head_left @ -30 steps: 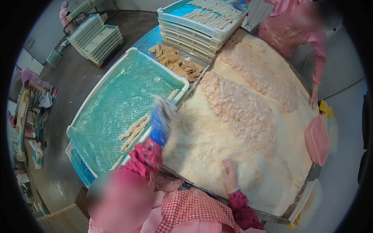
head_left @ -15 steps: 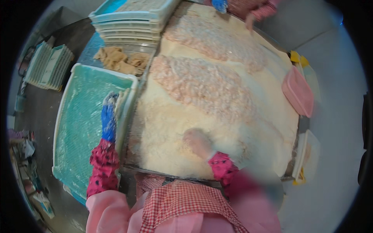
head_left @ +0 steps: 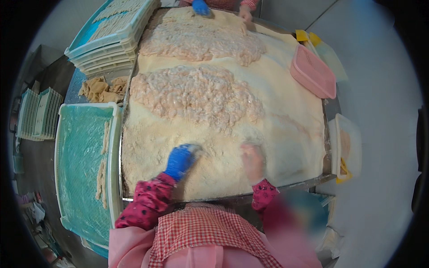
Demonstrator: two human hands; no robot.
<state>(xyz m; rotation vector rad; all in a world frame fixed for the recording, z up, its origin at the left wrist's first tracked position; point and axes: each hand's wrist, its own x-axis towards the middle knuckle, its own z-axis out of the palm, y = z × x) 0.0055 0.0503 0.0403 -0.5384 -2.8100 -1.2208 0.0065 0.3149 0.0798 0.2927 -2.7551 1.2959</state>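
My left hand point(head_left: 181, 160), in a blue glove, is over the pale breadcrumb-like coating point(head_left: 214, 172) near the front edge of the table. Its fingertips are smeared by motion, so any hold is unclear. My bare right hand point(head_left: 253, 160) is a little to the right, low in the same crumbs, also blurred. Beyond both hands lies a wide heap of raw pinkish meat strips point(head_left: 196, 96). To the left, a white-rimmed tray lined with green film point(head_left: 80, 161) carries a few coated strips point(head_left: 103, 172) along its right side.
A second meat heap point(head_left: 196, 42) lies farther back, near a co-worker's blue-gloved hand point(head_left: 201, 7) and bare hand point(head_left: 245, 13). Stacked trays point(head_left: 107, 51) and a tan cloth point(head_left: 100, 89) stand at left. A pink basket point(head_left: 313, 71) sits on the right edge.
My left hand has left the green-lined tray and moved right over the crumbs; coated strips now show in the tray. My right hand stays in the crumbs. The view has shifted.
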